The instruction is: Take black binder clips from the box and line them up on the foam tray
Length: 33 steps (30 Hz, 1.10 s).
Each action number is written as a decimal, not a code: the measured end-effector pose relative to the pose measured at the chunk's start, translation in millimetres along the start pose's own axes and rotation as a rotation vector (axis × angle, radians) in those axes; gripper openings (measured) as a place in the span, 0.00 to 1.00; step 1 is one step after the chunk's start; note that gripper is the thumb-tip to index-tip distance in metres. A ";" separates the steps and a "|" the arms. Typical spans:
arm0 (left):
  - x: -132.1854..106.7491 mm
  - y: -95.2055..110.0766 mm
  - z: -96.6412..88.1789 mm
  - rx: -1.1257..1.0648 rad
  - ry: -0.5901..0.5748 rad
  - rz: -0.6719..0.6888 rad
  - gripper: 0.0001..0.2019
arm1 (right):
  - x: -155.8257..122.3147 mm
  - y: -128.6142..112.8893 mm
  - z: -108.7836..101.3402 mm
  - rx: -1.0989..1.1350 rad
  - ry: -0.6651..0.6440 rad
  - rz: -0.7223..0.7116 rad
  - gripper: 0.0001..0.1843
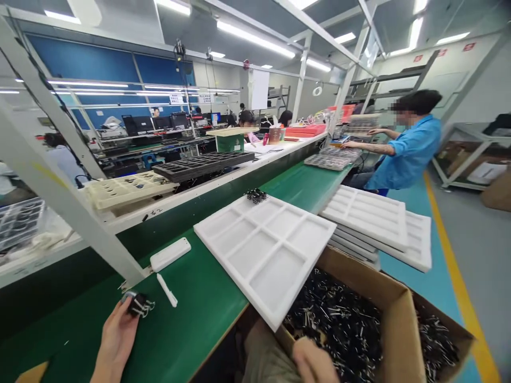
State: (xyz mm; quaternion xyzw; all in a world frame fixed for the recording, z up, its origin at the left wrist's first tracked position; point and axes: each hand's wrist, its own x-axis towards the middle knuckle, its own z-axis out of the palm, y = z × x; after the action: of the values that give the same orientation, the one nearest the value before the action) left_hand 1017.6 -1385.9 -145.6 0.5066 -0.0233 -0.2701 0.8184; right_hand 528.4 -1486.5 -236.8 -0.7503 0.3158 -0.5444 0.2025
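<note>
Across the green workbench (191, 314), the left hand (115, 340) clenches a bunch of binder clips (139, 304), the right hand's (313, 363) grip cannot be told at the full cardboard box (399, 319), and the white foam tray's (263, 255) compartments sit empty.

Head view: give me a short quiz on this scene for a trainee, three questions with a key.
1. Which hand, the left hand or the right hand, holds the black binder clip?
2. True or false: the cardboard box is filled with white foam trays.
3. Fill in the blank: the co-worker at the far right wears a ____ shirt.

Key: 1. left hand; 2. false; 3. blue
</note>
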 end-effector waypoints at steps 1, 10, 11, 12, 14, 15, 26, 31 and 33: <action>-1.4 0.6 0.4 0.012 -0.001 -0.006 0.06 | 1.5 27.4 -22.2 -0.041 -0.002 0.165 0.17; -13.0 3.5 2.3 0.098 0.007 -0.070 0.10 | 11.7 178.2 -31.7 -0.494 -0.657 0.674 0.25; -12.3 3.2 1.1 0.091 0.012 -0.071 0.09 | 4.7 183.3 -20.6 -0.543 -0.738 0.631 0.24; -11.7 2.9 -0.1 0.084 0.018 -0.066 0.09 | -1.5 187.2 -10.7 -0.591 -0.798 0.617 0.23; -11.6 2.8 -1.5 0.074 0.023 -0.050 0.09 | -9.9 193.3 2.7 -0.662 -0.835 0.630 0.21; -12.2 2.9 -1.4 0.073 0.025 -0.040 0.09 | -11.8 196.0 5.6 -0.688 -0.818 0.637 0.20; -8.8 2.1 31.4 0.251 0.025 -0.003 0.11 | -3.2 210.1 -4.9 -0.875 -0.841 0.240 0.18; -13.8 2.4 41.2 0.282 0.001 0.041 0.12 | 8.4 205.9 16.5 -0.871 -0.932 0.318 0.24; -16.8 3.5 41.4 0.284 -0.018 0.030 0.13 | 16.0 206.1 15.3 -0.803 -0.883 0.410 0.22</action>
State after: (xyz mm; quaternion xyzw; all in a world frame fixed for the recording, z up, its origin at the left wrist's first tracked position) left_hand 991.9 -1410.7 -118.6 0.6145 -0.0760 -0.2563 0.7422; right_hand 493.9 -1646.3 -364.2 -0.8461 0.5194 0.0276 0.1163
